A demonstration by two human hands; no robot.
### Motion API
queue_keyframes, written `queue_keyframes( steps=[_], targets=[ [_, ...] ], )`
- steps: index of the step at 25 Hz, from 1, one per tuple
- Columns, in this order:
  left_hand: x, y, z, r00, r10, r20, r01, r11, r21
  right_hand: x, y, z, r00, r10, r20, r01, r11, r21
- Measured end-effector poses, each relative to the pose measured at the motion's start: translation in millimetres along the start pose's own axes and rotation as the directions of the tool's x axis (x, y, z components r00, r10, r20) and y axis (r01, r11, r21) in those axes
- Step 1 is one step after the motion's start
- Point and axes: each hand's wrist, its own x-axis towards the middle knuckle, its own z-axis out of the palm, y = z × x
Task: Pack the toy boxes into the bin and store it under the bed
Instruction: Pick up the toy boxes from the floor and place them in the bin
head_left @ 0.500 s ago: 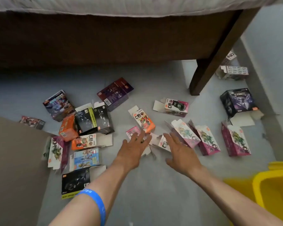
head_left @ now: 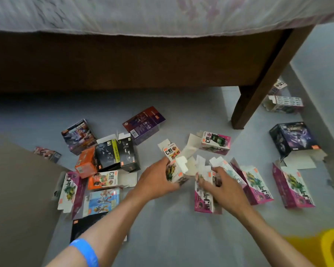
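Grey floor fills the lower frame, with a dark wooden bed across the top and its leg at upper right. Toy boxes lie scattered over the middle of the frame, most with flaps open. At centre, the left hand has its fingers curled around a white box, gripping it just off the floor. Just right of it, the right hand pinches a pink box with curled fingers. A blue wristband sits on the left forearm at lower left. More pink boxes lie at right, a black box above them, and an orange box left of centre. The yellow bin shows at the lower right corner, well apart from the hands.
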Motion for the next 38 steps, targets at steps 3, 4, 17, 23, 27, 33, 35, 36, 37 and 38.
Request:
queue_keyframes(
  steps=[3,4,17,23,27,33,35,36,37,38],
  targets=[
    [10,34,-25,0.997,0.038,0.065,0.002,0.854,-0.521,-10,-20,-42,0.993,-0.041,-0.108,0.080,0.918,0.388],
    [13,48,-29,0.992,0.100,0.080,-0.031,0.791,-0.611,-15,-25,-54,0.992,-0.021,-0.123,0.082,0.852,0.517],
    [-41,313,41,0.732,0.577,0.362,-0.020,0.549,-0.836,-212,81,-208,0.847,0.424,-0.322,0.106,0.460,0.882],
    [-72,355,99,0.645,0.565,0.515,-0.305,0.807,-0.505,-251,160,-181,0.766,0.595,-0.241,0.099,0.260,0.960],
    [-74,355,140,0.648,0.441,0.621,-0.390,0.892,-0.227,-248,206,-141,0.702,0.705,-0.102,-0.057,0.199,0.978],
    [-70,352,197,0.676,0.334,0.657,-0.651,0.689,0.319,-229,254,-95,0.644,0.763,0.061,-0.360,0.232,0.904],
    [-69,349,211,0.671,0.318,0.669,-0.669,0.648,0.364,-225,260,-88,0.633,0.773,0.039,-0.375,0.262,0.889],
    [-67,348,216,0.669,0.322,0.670,-0.684,0.619,0.386,-223,263,-86,0.630,0.776,0.032,-0.366,0.259,0.894],
    [-66,346,220,0.668,0.330,0.667,-0.700,0.582,0.413,-220,266,-84,0.625,0.780,0.033,-0.359,0.249,0.899],
    [-65,344,223,0.670,0.339,0.661,-0.711,0.549,0.439,-217,267,-83,0.619,0.784,0.039,-0.362,0.240,0.901]
  ],
)
